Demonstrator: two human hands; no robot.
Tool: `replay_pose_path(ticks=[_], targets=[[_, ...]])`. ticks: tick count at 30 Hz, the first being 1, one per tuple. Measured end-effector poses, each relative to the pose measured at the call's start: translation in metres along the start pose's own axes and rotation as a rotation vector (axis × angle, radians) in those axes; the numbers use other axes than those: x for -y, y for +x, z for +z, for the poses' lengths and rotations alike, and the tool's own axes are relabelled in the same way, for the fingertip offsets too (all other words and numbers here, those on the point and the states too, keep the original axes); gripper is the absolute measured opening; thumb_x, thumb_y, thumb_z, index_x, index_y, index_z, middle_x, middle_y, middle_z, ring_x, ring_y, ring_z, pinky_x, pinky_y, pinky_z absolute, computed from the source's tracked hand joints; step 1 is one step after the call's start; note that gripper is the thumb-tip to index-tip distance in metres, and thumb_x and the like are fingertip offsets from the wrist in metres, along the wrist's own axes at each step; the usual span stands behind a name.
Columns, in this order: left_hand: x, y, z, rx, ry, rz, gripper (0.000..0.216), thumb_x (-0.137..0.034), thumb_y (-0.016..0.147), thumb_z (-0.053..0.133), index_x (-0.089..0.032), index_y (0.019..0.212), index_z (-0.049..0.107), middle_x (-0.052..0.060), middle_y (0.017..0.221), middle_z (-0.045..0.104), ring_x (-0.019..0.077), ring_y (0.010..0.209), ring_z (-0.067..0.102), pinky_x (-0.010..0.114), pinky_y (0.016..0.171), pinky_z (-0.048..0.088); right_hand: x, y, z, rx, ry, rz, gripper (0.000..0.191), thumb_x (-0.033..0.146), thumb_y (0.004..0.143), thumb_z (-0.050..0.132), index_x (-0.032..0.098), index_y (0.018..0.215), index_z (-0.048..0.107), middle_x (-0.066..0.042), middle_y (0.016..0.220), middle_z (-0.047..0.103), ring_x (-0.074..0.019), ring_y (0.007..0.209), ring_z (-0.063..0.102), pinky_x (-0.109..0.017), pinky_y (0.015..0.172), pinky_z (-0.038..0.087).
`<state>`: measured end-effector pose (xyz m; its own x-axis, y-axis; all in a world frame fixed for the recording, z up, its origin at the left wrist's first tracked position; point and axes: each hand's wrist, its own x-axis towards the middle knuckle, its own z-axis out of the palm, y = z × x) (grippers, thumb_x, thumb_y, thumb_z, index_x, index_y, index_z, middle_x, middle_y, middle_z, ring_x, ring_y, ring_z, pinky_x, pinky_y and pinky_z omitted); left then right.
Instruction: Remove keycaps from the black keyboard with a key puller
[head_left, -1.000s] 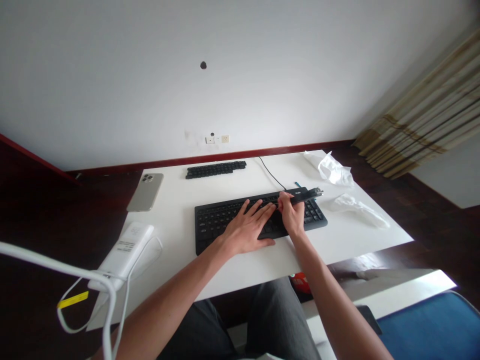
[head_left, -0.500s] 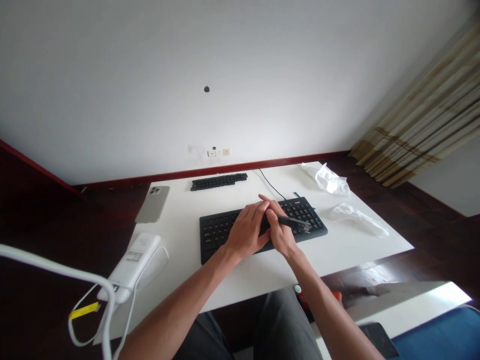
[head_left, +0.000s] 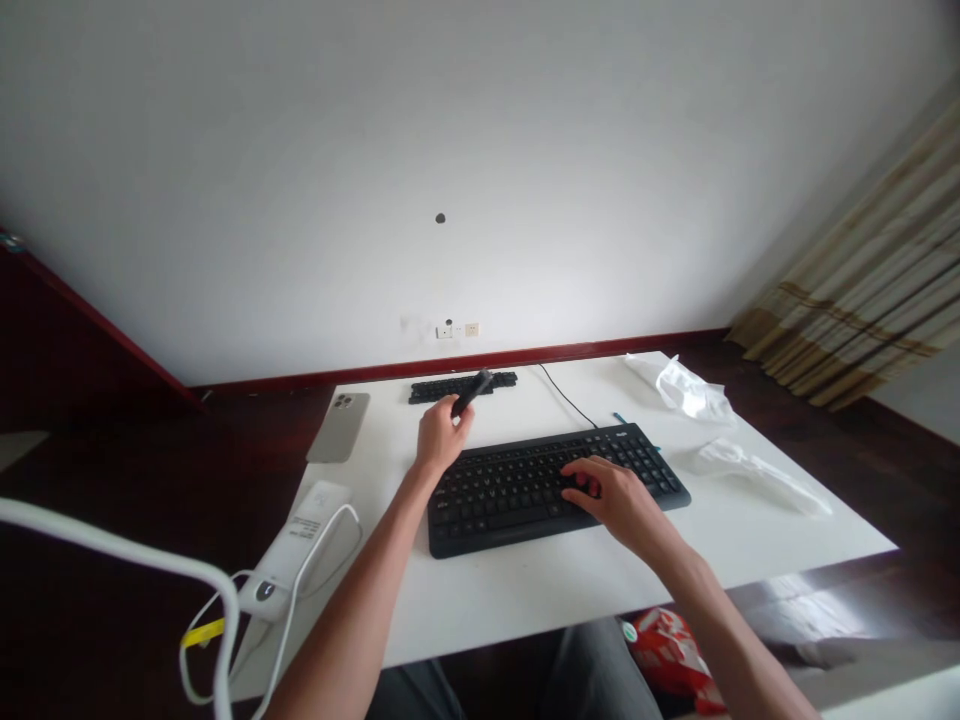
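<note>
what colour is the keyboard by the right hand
The keyboard is black, seen best in the head view.

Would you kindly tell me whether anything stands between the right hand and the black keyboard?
Nothing visible does: the right hand is over the black keyboard, with no object showing between them; whether its fingers touch is unclear. The dark tool is in the left hand, off to the left.

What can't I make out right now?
All head view:
Slim black handheld tool: lower end hidden by the left hand.
Black rectangular keyboard: some keys covered by the right hand.
Red-and-white crinkled object: partly hidden by right forearm.
White oblong device: printing too small.
</note>
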<state>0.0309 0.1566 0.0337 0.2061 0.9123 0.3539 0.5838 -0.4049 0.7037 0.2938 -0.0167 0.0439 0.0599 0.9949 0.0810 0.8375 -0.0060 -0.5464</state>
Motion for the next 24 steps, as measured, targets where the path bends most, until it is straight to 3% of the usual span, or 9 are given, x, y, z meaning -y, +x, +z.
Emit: replay_pose_path(ticks=[4, 7, 10, 13, 19, 24], targets=[[0.031, 0.014, -0.013, -0.062, 0.061, -0.155, 0.025, -0.037, 0.097, 0.056, -0.02, 0.085, 0.07, 0.003, 0.072, 0.068, 0.0196, 0.07, 0.064, 0.027, 0.067, 0.041, -0.002, 0.004, 0.003, 0.025, -0.025, 0.057, 0.014, 0.03, 0.094, 0.061, 0.024, 0.102, 0.072, -0.001, 0.079, 0.071, -0.0198, 0.07, 0.067, -0.032, 0.068, 0.048], [0.046, 0.017, -0.013, -0.07, 0.071, -0.208, 0.026, -0.037, 0.097, 0.055, -0.019, 0.091, 0.073, 0.004, 0.074, 0.07, 0.0209, 0.071, 0.066, 0.027, 0.067, 0.042, 0.002, 0.008, 0.002, 0.019, -0.046, 0.017, 0.01, 0.03, 0.092, 0.063, 0.024, 0.094, 0.07, -0.002, 0.084, 0.072, -0.0202, 0.073, 0.067, -0.032, 0.069, 0.048], [0.052, 0.017, -0.01, -0.064, 0.081, -0.227, 0.025, -0.037, 0.096, 0.056, -0.019, 0.091, 0.074, 0.005, 0.075, 0.072, 0.0209, 0.071, 0.067, 0.026, 0.067, 0.042, 0.004, 0.011, 0.0, 0.005, -0.027, -0.042, 0.01, 0.031, 0.091, 0.065, 0.024, 0.087, 0.07, -0.003, 0.089, 0.073, -0.0205, 0.076, 0.068, -0.032, 0.07, 0.048], [0.051, 0.016, -0.007, -0.062, 0.086, -0.224, 0.025, -0.037, 0.095, 0.057, -0.02, 0.087, 0.073, 0.004, 0.076, 0.072, 0.0206, 0.072, 0.068, 0.026, 0.067, 0.042, 0.005, 0.015, -0.004, -0.005, 0.04, -0.008, 0.011, 0.035, 0.091, 0.067, 0.025, 0.087, 0.072, -0.002, 0.085, 0.074, -0.0208, 0.073, 0.069, -0.033, 0.07, 0.05], [0.05, 0.014, -0.004, -0.07, 0.074, -0.221, 0.023, -0.036, 0.095, 0.058, -0.021, 0.085, 0.072, 0.004, 0.075, 0.071, 0.0206, 0.071, 0.066, 0.026, 0.066, 0.04, 0.001, 0.053, -0.011, -0.045, 0.517, 0.134, 0.042, 0.058, 0.092, 0.068, 0.022, 0.113, 0.076, -0.005, 0.09, 0.075, -0.0229, 0.084, 0.071, -0.037, 0.082, 0.057], [0.051, 0.014, -0.004, -0.069, 0.071, -0.223, 0.022, -0.035, 0.095, 0.059, -0.021, 0.083, 0.071, 0.003, 0.073, 0.07, 0.0194, 0.07, 0.065, 0.026, 0.065, 0.038, 0.017, 0.109, -0.001, 0.093, 1.01, 0.179, 0.044, 0.06, 0.08, 0.084, 0.021, 0.096, 0.076, -0.004, 0.089, 0.07, -0.0157, 0.082, 0.067, -0.031, 0.083, 0.056]])
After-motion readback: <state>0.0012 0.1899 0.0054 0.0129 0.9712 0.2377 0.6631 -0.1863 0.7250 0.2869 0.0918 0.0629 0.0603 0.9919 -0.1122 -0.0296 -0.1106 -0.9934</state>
